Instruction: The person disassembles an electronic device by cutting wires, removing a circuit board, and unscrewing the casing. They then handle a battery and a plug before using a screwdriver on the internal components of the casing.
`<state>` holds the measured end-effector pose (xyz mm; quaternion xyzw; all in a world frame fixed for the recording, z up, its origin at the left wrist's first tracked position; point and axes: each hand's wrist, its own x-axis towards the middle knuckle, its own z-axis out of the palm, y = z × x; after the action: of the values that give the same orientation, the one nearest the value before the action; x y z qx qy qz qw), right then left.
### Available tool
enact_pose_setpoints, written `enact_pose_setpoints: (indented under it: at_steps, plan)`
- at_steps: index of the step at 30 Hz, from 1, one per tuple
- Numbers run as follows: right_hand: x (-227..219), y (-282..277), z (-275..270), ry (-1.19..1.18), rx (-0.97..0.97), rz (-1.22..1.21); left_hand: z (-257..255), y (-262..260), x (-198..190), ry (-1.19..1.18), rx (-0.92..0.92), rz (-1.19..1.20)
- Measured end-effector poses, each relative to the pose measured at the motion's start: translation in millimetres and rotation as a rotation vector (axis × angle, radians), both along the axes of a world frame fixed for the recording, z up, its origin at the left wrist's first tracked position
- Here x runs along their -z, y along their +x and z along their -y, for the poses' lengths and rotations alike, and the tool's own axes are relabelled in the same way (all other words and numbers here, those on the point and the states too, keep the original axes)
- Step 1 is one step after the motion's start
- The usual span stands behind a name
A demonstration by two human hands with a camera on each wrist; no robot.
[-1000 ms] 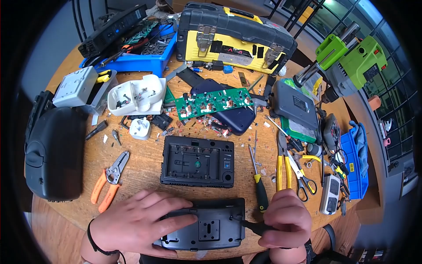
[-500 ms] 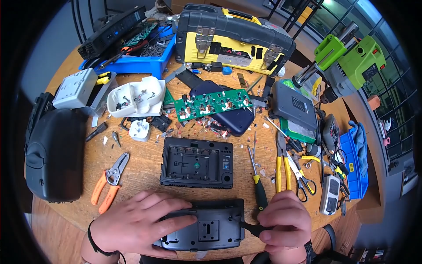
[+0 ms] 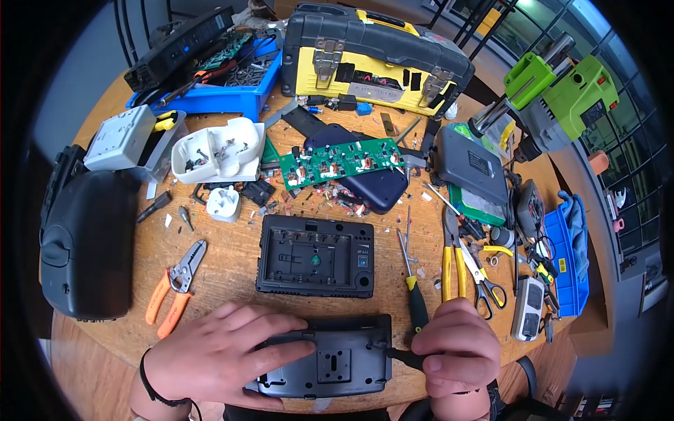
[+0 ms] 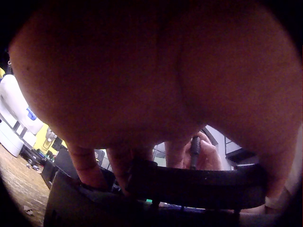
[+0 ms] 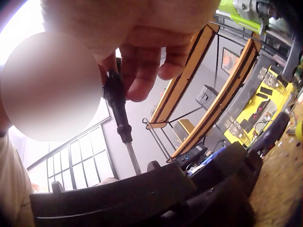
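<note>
Pinching screwdriver (image 3: 406,359), near edge of housing (image 3: 361,373)

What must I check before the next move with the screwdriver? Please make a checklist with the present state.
1. Left hand holds the cover: ok.
2. Right hand grips the black screwdriver: ok.
3. Its tip sits properly in a screw: cannot tell, the tip is hidden or too small.
4. Case lies apart from the cover: ok.
5. Free space around the right hand: not ok, I think; the green screwdriver lies close.
</note>
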<state>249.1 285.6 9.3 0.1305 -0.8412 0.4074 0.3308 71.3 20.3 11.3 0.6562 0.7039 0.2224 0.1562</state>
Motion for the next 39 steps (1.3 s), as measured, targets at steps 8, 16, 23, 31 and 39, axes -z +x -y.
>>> enact_pose_setpoints:
  at_steps: [8, 16, 23, 31, 39]
  plan:
    - [0, -2, -5, 0.021, -0.078, -0.044, 0, 0, 0, -0.003, -0.001, 0.007]
    - [3, -5, -10, 0.059, -0.100, -0.081, 0, 0, 1, -0.005, 0.001, 0.005]
    - [1, -4, -4, 0.022, -0.062, -0.030, 0, -1, 1, -0.003, 0.009, -0.011]
    - [-1, -2, -3, 0.024, -0.077, -0.020, 0, 0, 0, -0.001, 0.010, -0.012]
    - [1, -3, -4, 0.041, -0.081, -0.047, 0, 0, -2, 0.000, 0.018, -0.013]
